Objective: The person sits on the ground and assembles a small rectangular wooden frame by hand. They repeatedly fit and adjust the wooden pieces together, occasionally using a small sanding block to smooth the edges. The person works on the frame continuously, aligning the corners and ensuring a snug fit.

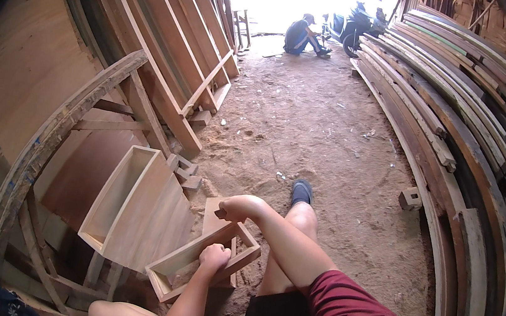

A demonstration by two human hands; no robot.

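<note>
You can read no text, label, number or sign here, neither on the box (245,259) before you nor on the planks (412,92) to your right. On your left, the rough board (72,109) bears blue marks too small to make out.

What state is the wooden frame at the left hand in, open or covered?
Open: no panel spans the wooden frame toward us; its inside shows beside the left hand. Far side: cannot tell.

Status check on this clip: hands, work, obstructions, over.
Left grip closed on the wooden frame. Right grip around a small brown piece, near frame's far side. Drawer-like box close on the left.
</note>
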